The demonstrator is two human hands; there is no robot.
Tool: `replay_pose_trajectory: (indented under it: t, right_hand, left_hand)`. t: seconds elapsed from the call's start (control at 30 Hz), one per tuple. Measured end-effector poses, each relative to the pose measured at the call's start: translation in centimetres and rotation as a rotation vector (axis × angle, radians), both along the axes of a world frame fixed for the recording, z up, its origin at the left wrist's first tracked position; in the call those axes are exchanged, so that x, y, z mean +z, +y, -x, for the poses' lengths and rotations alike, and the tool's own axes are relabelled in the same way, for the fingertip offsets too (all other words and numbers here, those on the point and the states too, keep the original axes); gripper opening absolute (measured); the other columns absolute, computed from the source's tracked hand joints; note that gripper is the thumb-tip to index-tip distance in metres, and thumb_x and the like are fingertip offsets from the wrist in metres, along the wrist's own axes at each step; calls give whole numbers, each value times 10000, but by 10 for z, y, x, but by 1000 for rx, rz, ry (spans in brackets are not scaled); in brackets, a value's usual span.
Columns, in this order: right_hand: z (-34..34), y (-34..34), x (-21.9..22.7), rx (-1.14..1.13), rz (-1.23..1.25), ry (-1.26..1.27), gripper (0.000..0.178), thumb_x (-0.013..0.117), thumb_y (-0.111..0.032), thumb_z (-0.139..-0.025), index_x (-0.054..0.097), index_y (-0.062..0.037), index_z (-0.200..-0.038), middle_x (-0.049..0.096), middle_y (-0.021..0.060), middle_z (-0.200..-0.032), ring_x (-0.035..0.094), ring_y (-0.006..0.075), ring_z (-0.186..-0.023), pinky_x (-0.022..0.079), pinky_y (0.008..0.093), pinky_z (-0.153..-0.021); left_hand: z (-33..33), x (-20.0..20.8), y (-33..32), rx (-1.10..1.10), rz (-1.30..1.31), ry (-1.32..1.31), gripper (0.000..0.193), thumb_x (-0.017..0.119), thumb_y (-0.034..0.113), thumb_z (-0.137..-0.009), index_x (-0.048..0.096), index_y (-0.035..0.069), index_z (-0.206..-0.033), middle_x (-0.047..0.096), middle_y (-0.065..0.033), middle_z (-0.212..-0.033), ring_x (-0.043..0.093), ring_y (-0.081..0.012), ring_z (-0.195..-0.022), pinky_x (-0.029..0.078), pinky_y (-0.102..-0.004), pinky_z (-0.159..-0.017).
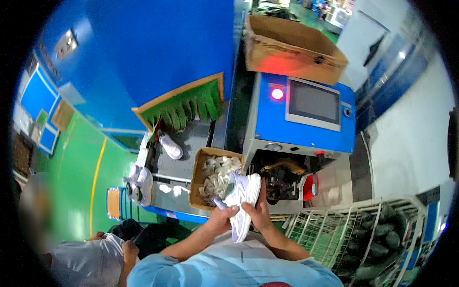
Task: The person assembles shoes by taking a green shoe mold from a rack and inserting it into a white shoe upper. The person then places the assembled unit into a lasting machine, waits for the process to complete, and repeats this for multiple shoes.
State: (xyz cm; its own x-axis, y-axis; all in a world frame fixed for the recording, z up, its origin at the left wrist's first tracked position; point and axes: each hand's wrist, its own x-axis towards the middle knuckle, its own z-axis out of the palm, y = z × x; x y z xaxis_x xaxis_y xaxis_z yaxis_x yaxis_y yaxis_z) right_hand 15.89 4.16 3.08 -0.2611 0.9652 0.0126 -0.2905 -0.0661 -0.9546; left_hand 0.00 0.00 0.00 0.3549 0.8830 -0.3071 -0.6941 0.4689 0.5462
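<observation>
A white and lavender sneaker [244, 192] is held up in front of my body, tilted, its thick white sole edge to the right. My left hand [223, 218] grips its left side, with the thumb pressed on the upper. My right hand [259, 214] clasps it from the right, thumb on the side and fingers partly hidden behind the sole. Just beyond the sneaker stands a cardboard box [194, 190] of crumpled whitish pieces [220, 174]. To the right of the box, a blue and white machine [267, 122] has a dark opening with metal parts inside.
A single sneaker [170, 146] lies on the conveyor [191, 138] before a green strip curtain [189, 109]. More sneakers [142, 184] rest at its left edge. At right is a wire cart [330, 234] with dark, rounded objects. A co-worker [81, 260] is at lower left. A large carton [296, 52] tops the machine.
</observation>
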Motion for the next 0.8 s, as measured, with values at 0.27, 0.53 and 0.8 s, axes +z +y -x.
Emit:
replay_pose_trajectory:
  t: [0.27, 0.53, 0.8]
  right_hand:
    - [-122, -37, 45, -264, -486, -653, 1190, 827, -299, -754, 39, 44, -1577, 454, 286, -1333, 548, 436, -1178, 468, 463, -1003]
    - [-201, -61, 39, 113, -160, -728, 1110, 832, -284, -722, 191, 4, -1582, 506, 235, -1345, 592, 374, -1148, 491, 458, -975]
    - [-229, -67, -27, 147, 420, 630, 684, 627, -219, -837, 443, 16, -1453, 633, 169, -1292, 677, 280, -1103, 576, 408, -936]
  left_hand:
    - [-125, 17, -13, 356, -328, 1300, 416, 587, 313, -981, 402, -9, -1168, 566, -198, -1000, 583, -315, -874, 483, -424, -794]
    - [-135, -15, -45, -417, -1169, 1850, 295, 494, 208, -961, 570, 14, -751, 594, -186, -715, 624, -359, -621, 498, -478, -595]
    - [-148, -33, -35, 144, 438, 247, 213, 514, 293, -1002, 528, 128, -868, 592, -57, -912, 578, -242, -919, 474, -468, -869]
